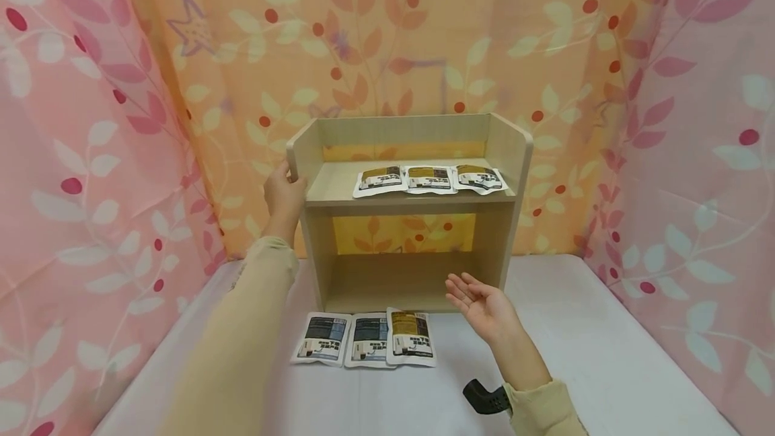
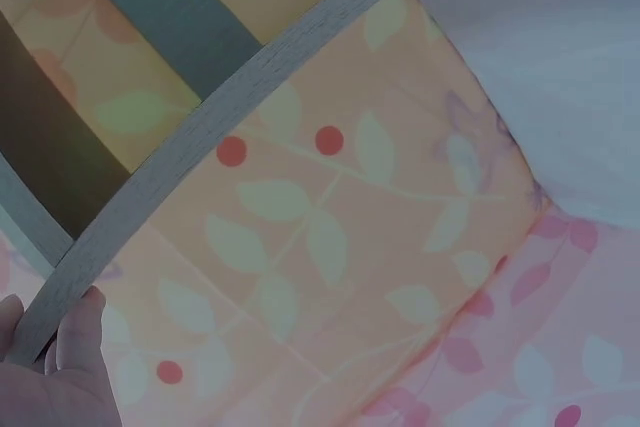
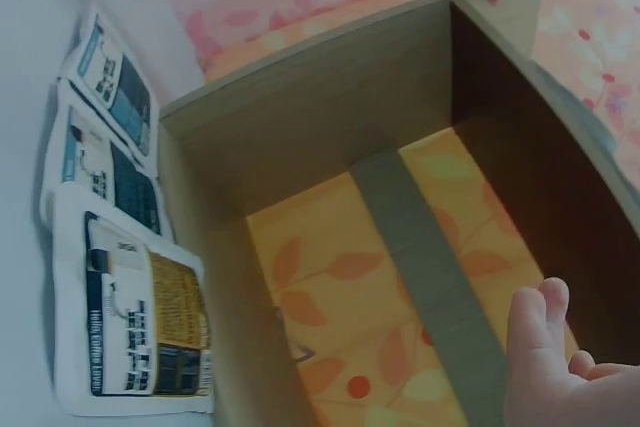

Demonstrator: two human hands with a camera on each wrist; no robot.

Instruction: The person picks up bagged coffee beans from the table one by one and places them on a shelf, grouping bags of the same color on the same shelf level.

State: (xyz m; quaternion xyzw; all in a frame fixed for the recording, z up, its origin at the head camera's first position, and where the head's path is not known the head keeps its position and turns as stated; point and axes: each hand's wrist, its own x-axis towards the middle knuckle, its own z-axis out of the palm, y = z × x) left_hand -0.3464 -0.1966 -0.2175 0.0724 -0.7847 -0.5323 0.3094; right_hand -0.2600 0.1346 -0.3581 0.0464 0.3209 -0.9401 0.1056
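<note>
Shelf (image 1: 387,278) (left grip (image 1: 284,199) on side) | three pouches (image 1: 366,342) before it | curtain (image 1: 375,39) behind

- A curtained booth (image 1: 672,173); whether in a home or studio, unclear
- Orange leaf-print curtain (image 1: 375,39) behind
- Pink leaf-print curtains (image 1: 66,153) either side
- White surface (image 1: 575,335) bearing a shelf unit (image 1: 510,153)
</note>
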